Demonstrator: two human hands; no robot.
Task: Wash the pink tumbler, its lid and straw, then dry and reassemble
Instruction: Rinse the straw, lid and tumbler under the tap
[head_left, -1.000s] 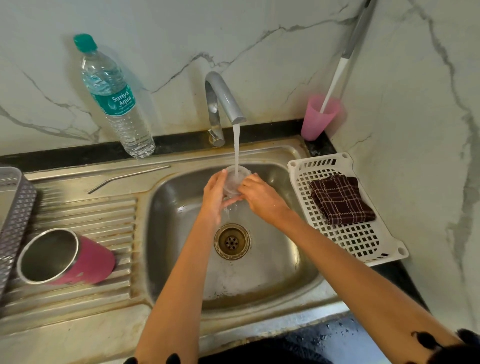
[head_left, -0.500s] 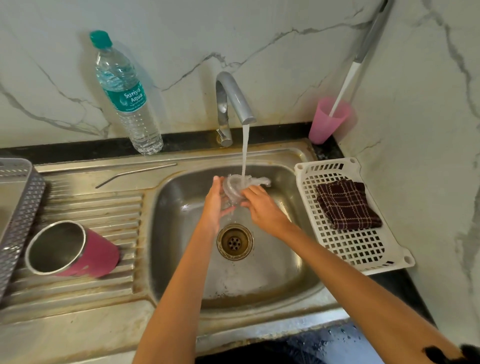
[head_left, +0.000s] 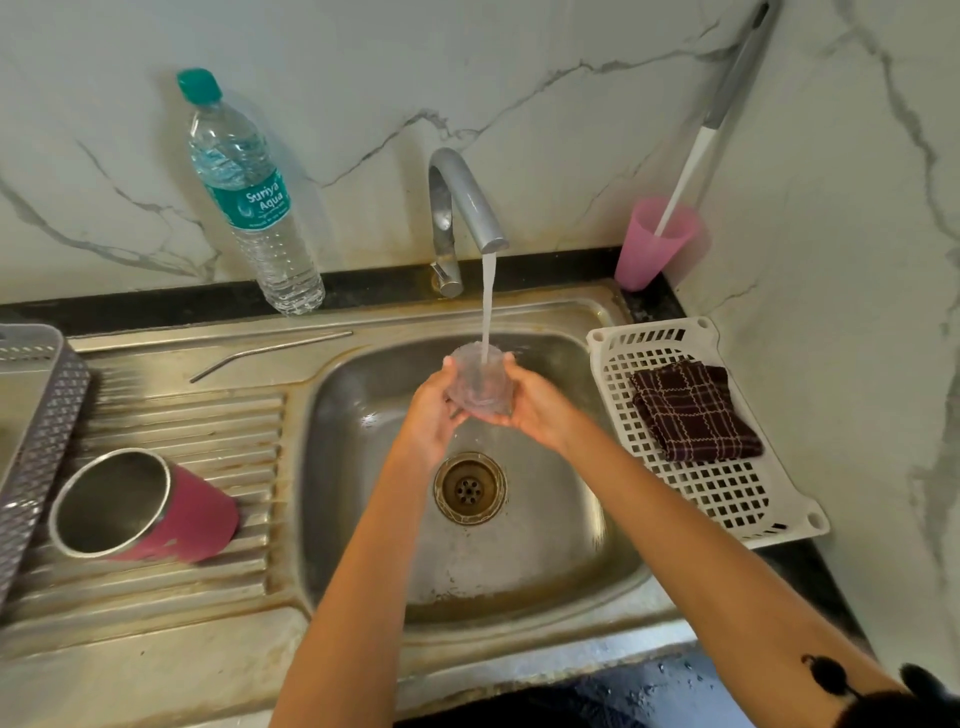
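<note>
Clear lid (head_left: 479, 379) gripped by both left hand (head_left: 434, 410) and right hand (head_left: 535, 405); bottle (head_left: 249, 197) reads "Suriya Aqua".

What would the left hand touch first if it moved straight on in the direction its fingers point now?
The left hand points up and away toward the back wall, fingers around the clear lid. Beyond the lid it would probably meet the water stream, then the tap; depth is uncertain.

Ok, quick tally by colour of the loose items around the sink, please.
Pink: 2, steel-lined pink tumbler, pink plastic cup
Clear: 2, clear plastic lid, clear water bottle
Silver: 1, bent metal straw
White: 1, white slotted tray
Brown: 1, brown checked cloth
Grey: 1, grey perforated basket
Total: 8
</note>
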